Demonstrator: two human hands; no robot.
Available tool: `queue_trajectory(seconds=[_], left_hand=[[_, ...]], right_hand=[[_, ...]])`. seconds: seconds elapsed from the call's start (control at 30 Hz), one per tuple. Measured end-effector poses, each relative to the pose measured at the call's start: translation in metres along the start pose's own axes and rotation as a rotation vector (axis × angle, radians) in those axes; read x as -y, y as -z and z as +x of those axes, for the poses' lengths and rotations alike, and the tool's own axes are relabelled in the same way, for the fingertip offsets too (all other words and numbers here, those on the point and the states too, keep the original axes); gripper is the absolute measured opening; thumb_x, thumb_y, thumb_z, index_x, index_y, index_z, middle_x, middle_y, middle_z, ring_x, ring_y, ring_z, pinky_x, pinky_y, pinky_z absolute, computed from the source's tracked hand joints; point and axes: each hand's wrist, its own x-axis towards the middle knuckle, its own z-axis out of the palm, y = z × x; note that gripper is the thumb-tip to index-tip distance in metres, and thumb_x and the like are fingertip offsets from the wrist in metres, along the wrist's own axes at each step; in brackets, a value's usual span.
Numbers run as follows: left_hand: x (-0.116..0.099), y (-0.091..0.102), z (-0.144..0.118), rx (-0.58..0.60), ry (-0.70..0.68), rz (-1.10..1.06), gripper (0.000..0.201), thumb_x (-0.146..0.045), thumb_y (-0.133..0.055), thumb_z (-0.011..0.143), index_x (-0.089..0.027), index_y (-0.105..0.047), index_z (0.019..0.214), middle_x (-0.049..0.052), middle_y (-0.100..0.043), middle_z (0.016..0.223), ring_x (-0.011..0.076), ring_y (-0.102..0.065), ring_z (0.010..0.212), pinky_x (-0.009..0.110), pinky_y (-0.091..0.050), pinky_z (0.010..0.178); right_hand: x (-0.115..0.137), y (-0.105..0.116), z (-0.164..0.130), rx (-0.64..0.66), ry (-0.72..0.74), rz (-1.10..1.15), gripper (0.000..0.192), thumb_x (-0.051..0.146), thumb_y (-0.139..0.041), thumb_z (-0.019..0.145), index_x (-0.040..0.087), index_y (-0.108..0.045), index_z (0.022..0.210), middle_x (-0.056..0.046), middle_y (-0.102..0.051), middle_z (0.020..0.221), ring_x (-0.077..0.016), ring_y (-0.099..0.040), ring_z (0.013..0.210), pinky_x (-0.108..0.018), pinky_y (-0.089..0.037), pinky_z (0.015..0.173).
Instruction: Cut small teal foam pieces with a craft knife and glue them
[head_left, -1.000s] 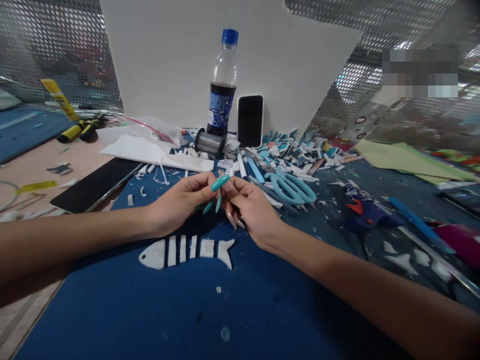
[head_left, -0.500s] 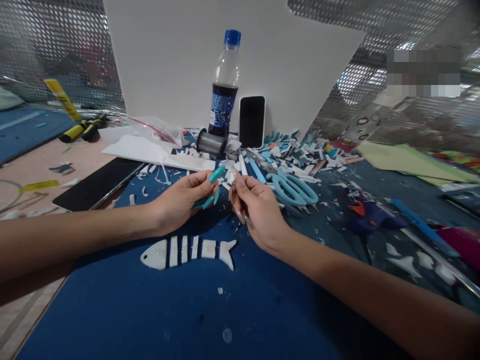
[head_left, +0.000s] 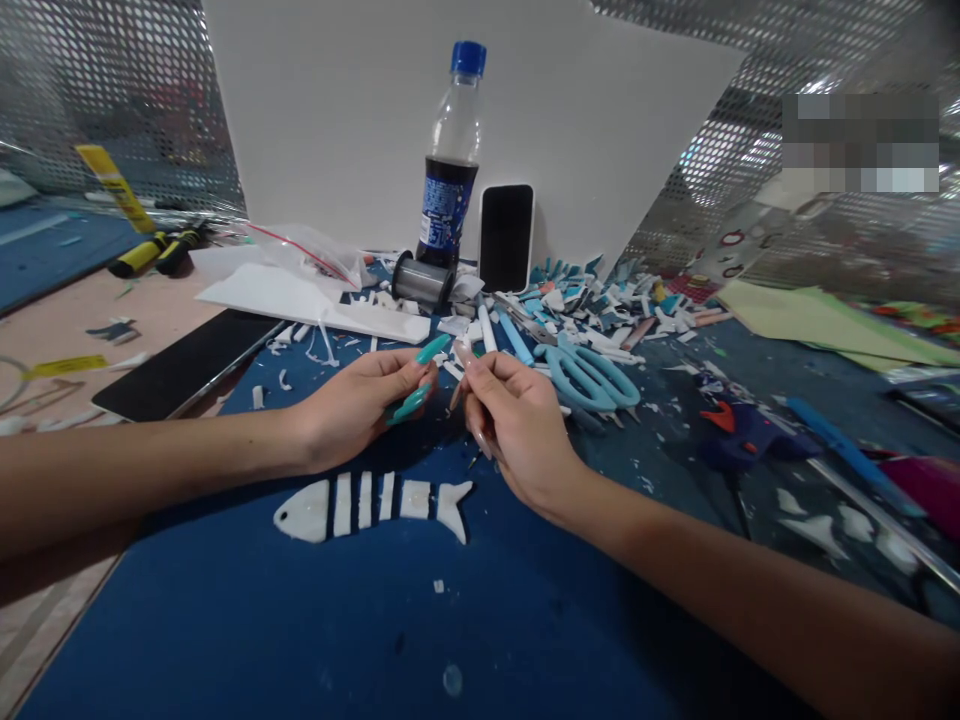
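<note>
The left hand [head_left: 360, 400] and the right hand [head_left: 517, 425] meet above the middle of the blue mat [head_left: 465, 620] that covers the counter. Both are curled narrow, fingertips pinched together around a small white piece [head_left: 455, 372] held between them. The piece is largely hidden by the fingers, so its outline cannot be told. The right hand also grips a slim, pen-like tool [head_left: 480, 440] that runs down through the palm; its type cannot be confirmed.

Just below the hands, toward the near edge of the counter, lies a white fish skeleton cut-out [head_left: 371, 503], flat on the mat and laid out in separate segments.

Handling judgement:
- The white piece appears to be thin foam or card: very light, easily bent, easily creased or torn.
- A fingertip pinch at its edges suits it better than a full grip; long nails reduce pad contact, so slipping is possible.
- The cut-out segments look loose, so a brush of the wrist could shift them.

Surroundings:
- Blue scissors [head_left: 589, 372] lie just right of the hands, among paper scraps [head_left: 600, 300].
- A cola bottle [head_left: 452, 165] stands upright toward the far edge, with a phone [head_left: 505, 238] leaning beside it and a metal spool [head_left: 420, 282] at its foot.
- A glue gun [head_left: 739, 430] rests toward the right edge.
- A dark tablet [head_left: 187, 362] lies toward the left edge.
</note>
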Motion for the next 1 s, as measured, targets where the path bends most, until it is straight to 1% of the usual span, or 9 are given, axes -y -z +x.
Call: queue_trajectory(seconds=[0.1, 0.2, 0.27, 0.43, 0.67, 1.0], left_hand=[[0.0018, 0.0021, 0.0009, 0.002, 0.005, 0.011, 0.032, -0.019, -0.044, 0.089, -0.013, -0.048, 0.058, -0.002, -0.041, 0.057, 0.0072, -0.033, 0.052, 0.016, -0.029, 0.051], [0.0033, 0.0038, 0.0014, 0.019, 0.009, 0.012, 0.031, -0.021, -0.046, 0.089, -0.013, -0.050, 0.059, -0.002, -0.044, 0.058, 0.0066, -0.036, 0.053, 0.015, -0.030, 0.051], [0.0031, 0.0038, 0.0012, 0.018, 0.015, -0.001, 0.031, -0.020, -0.046, 0.089, -0.012, -0.050, 0.058, -0.002, -0.044, 0.057, 0.0061, -0.036, 0.051, 0.015, -0.030, 0.050], [0.0004, 0.0025, 0.0008, -0.029, 0.050, -0.038, 0.031, -0.016, -0.045, 0.088, -0.012, -0.051, 0.057, -0.002, -0.045, 0.056, 0.0060, -0.037, 0.051, 0.014, -0.031, 0.050], [0.0027, 0.0044, 0.0031, -0.009, 0.048, -0.054, 0.030, -0.018, -0.050, 0.086, -0.012, -0.053, 0.057, -0.001, -0.047, 0.057, 0.0060, -0.039, 0.052, 0.013, -0.033, 0.051], [0.0033, 0.0044, 0.0014, 0.017, 0.028, -0.057, 0.031, -0.018, -0.049, 0.086, -0.012, -0.053, 0.056, -0.001, -0.047, 0.055, 0.0061, -0.039, 0.052, 0.014, -0.033, 0.051]], right_hand=[[0.0016, -0.0003, -0.0014, 0.021, 0.010, 0.006, 0.031, 0.035, -0.060, 0.083, 0.018, -0.048, 0.061, 0.010, -0.042, 0.036, -0.0011, -0.033, 0.026, -0.014, -0.024, 0.028], [0.0034, -0.0007, -0.0026, 0.036, -0.002, -0.001, 0.030, 0.033, -0.057, 0.086, 0.017, -0.049, 0.061, 0.010, -0.043, 0.037, -0.0009, -0.033, 0.025, -0.013, -0.024, 0.028], [0.0038, -0.0007, -0.0029, 0.037, 0.003, 0.006, 0.030, 0.032, -0.056, 0.087, 0.017, -0.049, 0.062, 0.009, -0.043, 0.037, -0.0008, -0.033, 0.025, -0.013, -0.024, 0.028], [0.0016, -0.0007, -0.0027, 0.051, 0.000, 0.035, 0.029, 0.032, -0.057, 0.086, 0.017, -0.050, 0.063, 0.010, -0.043, 0.037, -0.0007, -0.032, 0.025, -0.013, -0.025, 0.027], [0.0020, -0.0016, -0.0036, 0.051, -0.016, 0.034, 0.027, 0.031, -0.057, 0.086, 0.017, -0.050, 0.064, 0.010, -0.044, 0.038, -0.0007, -0.032, 0.025, -0.012, -0.025, 0.026], [0.0030, -0.0015, -0.0032, 0.078, -0.019, 0.019, 0.029, 0.034, -0.058, 0.085, 0.017, -0.049, 0.062, 0.010, -0.044, 0.038, -0.0008, -0.032, 0.026, -0.013, -0.025, 0.027]])
